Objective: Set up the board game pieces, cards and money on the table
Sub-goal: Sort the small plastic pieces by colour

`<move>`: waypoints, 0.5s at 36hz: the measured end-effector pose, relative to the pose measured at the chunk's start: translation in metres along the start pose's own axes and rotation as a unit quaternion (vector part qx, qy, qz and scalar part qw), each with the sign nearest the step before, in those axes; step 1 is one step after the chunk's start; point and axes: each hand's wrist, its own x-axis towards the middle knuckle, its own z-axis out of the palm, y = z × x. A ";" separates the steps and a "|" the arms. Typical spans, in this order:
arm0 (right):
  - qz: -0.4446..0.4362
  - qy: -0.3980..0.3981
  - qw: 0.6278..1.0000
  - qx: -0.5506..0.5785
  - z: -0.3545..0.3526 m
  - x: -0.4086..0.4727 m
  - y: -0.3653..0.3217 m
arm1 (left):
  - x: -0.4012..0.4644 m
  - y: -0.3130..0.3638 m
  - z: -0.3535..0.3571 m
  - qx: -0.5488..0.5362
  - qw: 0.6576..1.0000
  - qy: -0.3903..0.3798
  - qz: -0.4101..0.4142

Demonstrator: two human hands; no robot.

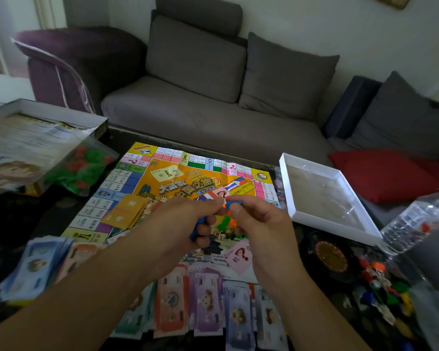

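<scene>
Banknotes (pixel 208 302) fan below the grip as both hands, left hand (pixel 188 221) and right hand (pixel 259 219), pinch blue pieces (pixel 232 205) (sorting tokens, seemingly), placement on board (pixel 142 173) next.

A single head-worn wide-angle camera looked forward and down from the person's own eye line, taking in both forearms as they reached from the bottom edge to the hands (pixel 221 219) meeting close below the lens over the board (pixel 188 178). The view faced across the table (pixel 36 219) toward a grey sofa (pixel 200 97) along the far wall, with the box (pixel 48 115) at the left edge and a bottle (pixel 416 219) at the right bowed by the lens.
</scene>
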 end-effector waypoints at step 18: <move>0.002 -0.043 0.999 -0.013 0.002 0.005 -0.006 | 0.011 -0.002 -0.007 -0.033 0.999 -0.015 0.016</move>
